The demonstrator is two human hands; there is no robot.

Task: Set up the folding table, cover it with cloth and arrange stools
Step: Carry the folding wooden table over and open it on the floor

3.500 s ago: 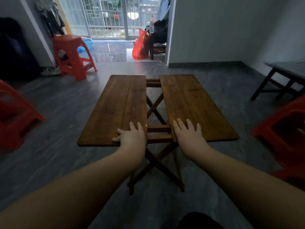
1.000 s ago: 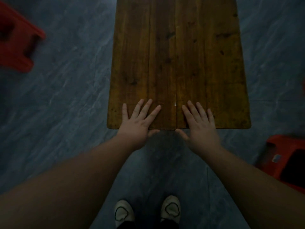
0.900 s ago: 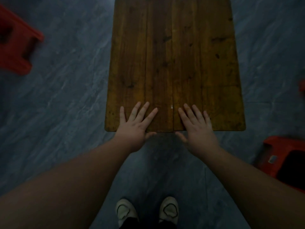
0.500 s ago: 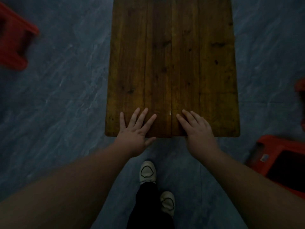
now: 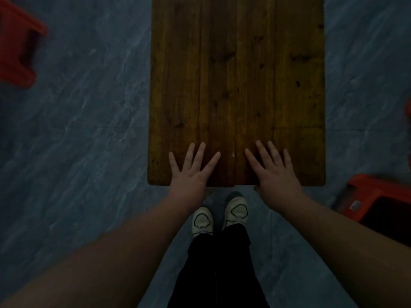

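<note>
The wooden folding table (image 5: 235, 74) stands unfolded in front of me, its two brown halves closed together into one flat top with a thin seam down the middle. My left hand (image 5: 191, 172) lies flat on the near edge left of the seam, fingers spread. My right hand (image 5: 273, 172) lies flat right of the seam, fingers apart. Neither hand holds anything. A red plastic stool (image 5: 17, 47) stands at the far left, and another red stool (image 5: 378, 201) at the right near my arm. No cloth is in view.
Grey marbled floor (image 5: 84, 130) surrounds the table. My two feet in white shoes (image 5: 220, 216) and black trousers stand close to the table's near edge. A sliver of red shows at the right frame edge.
The table's two halves, apart 3.5 s ago, now meet as one top. In the last second my hands stayed flat on the near edge and my feet stepped closer to the table.
</note>
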